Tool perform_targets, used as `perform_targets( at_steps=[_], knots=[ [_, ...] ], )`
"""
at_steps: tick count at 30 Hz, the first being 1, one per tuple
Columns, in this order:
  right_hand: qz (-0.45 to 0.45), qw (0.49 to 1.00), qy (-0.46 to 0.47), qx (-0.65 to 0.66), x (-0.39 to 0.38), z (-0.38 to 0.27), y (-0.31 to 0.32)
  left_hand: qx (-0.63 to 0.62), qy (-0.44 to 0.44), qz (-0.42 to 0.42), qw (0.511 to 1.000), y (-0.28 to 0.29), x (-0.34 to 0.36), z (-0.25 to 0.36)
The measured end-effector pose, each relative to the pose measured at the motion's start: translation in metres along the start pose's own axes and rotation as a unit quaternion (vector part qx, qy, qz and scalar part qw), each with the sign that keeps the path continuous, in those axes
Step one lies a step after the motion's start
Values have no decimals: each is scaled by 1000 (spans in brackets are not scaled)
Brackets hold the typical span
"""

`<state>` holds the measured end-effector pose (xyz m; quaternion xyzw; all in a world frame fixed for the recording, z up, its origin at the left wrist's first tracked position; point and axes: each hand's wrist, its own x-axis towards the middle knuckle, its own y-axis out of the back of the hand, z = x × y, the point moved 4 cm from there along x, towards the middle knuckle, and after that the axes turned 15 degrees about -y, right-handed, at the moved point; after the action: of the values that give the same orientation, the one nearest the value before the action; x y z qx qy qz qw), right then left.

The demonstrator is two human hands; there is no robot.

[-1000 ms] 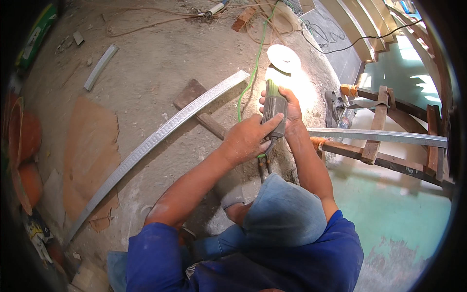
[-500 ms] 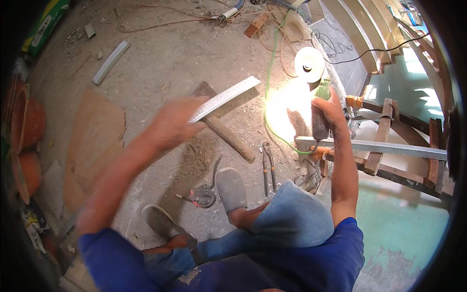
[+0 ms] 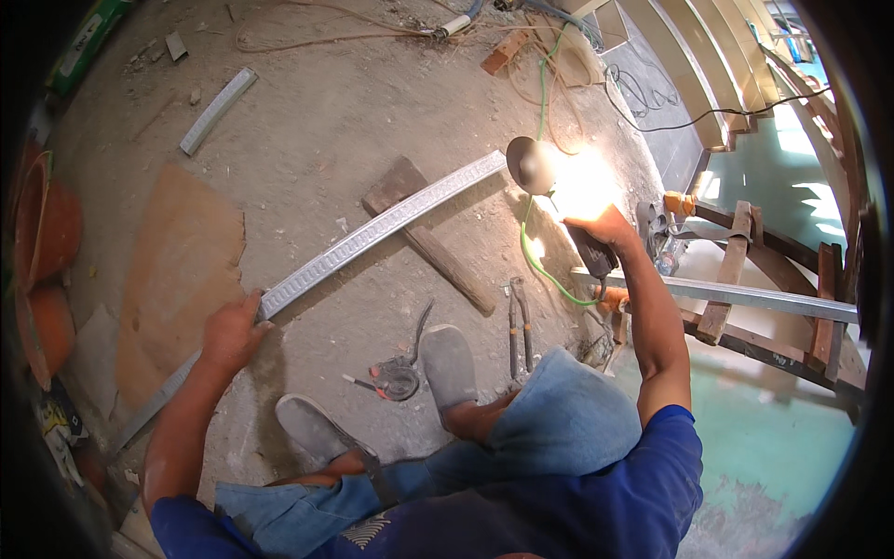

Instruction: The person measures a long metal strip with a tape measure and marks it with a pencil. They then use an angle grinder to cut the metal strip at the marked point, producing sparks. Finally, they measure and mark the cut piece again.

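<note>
Nearest us, bottom centre: two grey slippers [image 3: 449, 368], one dark round item with red bits [image 3: 396, 380] (can't tell what), one pair of pincers [image 3: 527, 326] with orange bands on the handles. Lower left, our left hand [image 3: 233, 334] is closed around one long metal strip [image 3: 382, 224], which runs from lower left up to upper centre, crossing over one hammer [image 3: 452, 270]. Right of centre, our right hand [image 3: 610, 233] is wrapped round one angle grinder [image 3: 590, 253]; its one disc [image 3: 531, 166] sits just beside the strip's upper end. Can't tell if they touch; glare hides part of it. Progress, our read: strip in grip and tool at its tip, so positioning looks done; we see no cut across the strip, so any disc work there reads as not yet done. Two more metal pieces: one long channel [image 3: 698, 288] at right, by one wooden frame [image 3: 734, 242], and one short piece [image 3: 218, 112] upper left, well apart. Also one brown sheet [image 3: 182, 289] left, one brick [image 3: 503, 58] top centre.
</note>
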<state>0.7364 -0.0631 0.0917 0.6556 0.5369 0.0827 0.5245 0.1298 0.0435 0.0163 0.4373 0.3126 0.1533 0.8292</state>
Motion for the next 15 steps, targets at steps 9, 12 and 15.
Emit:
perform_targets(
  at_steps=[9, 12, 15],
  knots=[
    [-24, 999, -25, -13, 13, 15, -1, 13, 12, -9, 1000, -1, 2, 6],
    [-42, 998, -47, -7, 15, 16, -5, 19, 15, -10, 1000, 0, 3, 7],
    [-34, 999, -30, -20, 15, 14, -6, 18, 18, -11, 1000, 1, 2, 7]
  ],
)
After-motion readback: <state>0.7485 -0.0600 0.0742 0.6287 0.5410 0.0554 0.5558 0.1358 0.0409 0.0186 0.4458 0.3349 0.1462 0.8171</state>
